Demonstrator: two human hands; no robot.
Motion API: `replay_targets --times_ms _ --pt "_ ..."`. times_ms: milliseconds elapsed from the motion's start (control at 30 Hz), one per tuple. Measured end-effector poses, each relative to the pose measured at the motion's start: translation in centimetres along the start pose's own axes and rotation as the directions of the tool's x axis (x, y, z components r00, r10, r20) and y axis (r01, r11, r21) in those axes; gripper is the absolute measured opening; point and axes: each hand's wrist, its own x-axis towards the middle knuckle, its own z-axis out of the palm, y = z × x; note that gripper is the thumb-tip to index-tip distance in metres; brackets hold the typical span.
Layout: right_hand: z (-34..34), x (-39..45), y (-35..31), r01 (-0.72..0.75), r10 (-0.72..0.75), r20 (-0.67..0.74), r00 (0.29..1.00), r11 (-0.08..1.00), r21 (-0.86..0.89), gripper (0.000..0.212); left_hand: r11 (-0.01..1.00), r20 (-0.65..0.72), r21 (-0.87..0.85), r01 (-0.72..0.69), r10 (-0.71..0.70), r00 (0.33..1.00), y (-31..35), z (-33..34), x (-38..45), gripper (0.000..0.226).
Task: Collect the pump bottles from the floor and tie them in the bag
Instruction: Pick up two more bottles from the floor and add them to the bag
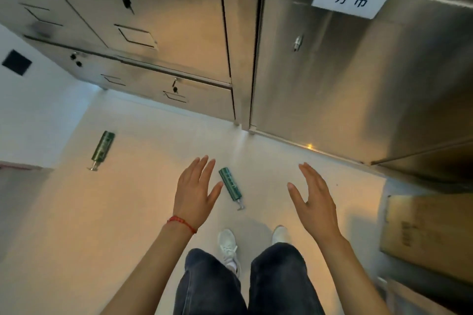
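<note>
Near bottle: a green pump bottle [230, 184] lay on its side on the pale floor [102, 212], between the two hands, pump head toward the feet.
Far bottle: a second green pump bottle [103, 147] lay well apart to the left, by the wall.
Left hand [194, 194]: grip wide, empty, above the floor.
Right hand [313, 199]: grip wide, empty.
Bag: not in view.
Handling: likely light, rigid, smooth; apt to roll.
Hold: around the barrel's middle, not the thin pump neck.
</note>
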Motion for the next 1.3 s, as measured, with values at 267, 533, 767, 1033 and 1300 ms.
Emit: replay_targets --times_ms 267,533,767,1033,1300 --pt "-1.3 0.6 1.3 -0.161 0.164 -0.129 0.978 0.986 0.034 0.053 0.976 0.081 0.043 -0.215 0.211 0.974 3.2 -0.5 6.2 0.057" --pt "-2.7 1.8 2.2 -0.308 0.340 -0.286 0.896 0.939 0.149 0.053 0.882 0.226 0.057 -0.468 0.445 0.867 6.9 -1.4 12.2 0.073" --pt "1.5 0.8 0.2 -0.511 0.576 -0.504 0.643 0.814 0.278 0.050 0.613 0.403 -0.023 -0.790 0.729 0.554 7.1 -0.1 18.2 0.069" --pt "11.0 -4.0 -7.3 -0.651 0.813 -0.514 0.273 0.549 0.524 0.051 0.196 0.544 -0.115 -0.974 0.832 0.103 3.5 0.8 19.5 0.055" --pt "21.1 -7.9 -9.7 -0.625 0.907 -0.414 0.072 0.365 0.690 0.052 0.094 0.621 -0.191 -0.977 0.782 -0.047 -0.2 6.4 16.3 0.057"
